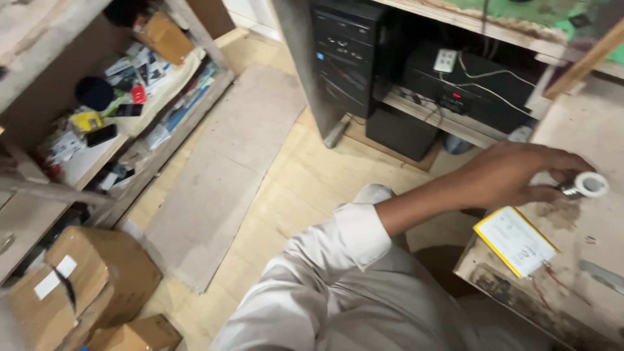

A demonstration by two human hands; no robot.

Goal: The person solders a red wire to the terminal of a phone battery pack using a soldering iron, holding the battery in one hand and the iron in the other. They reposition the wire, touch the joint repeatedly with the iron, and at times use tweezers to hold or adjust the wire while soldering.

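So there's a small white roll of tape sitting out at roughly 3 o'clock in the view, right on the worn wooden worktop. One hand has it pinched: fingers curled in, fingertips and thumb closed around the end nearest the arm, with a bit of shiny metal showing where they grip. Can't tell from this angle whether that's the left or right hand, and the other hand isn't in view at all. The arm comes in from about 6 o'clock in a light grey sleeve rolled to the elbow.

Just below the roll, toward 5 o'clock of it, lies a flat silver battery pack with a yellow edge, thin red wires trailing off its lower corner. It's near the hand but not touching it.

Further out: at 12 o'clock a black computer tower stands under a desk, next to a black box with a red light. Over at 9 to 10 o'clock there's a wooden shelf crammed with odds and ends, and cardboard boxes sit at 7 o'clock on the tiled floor.
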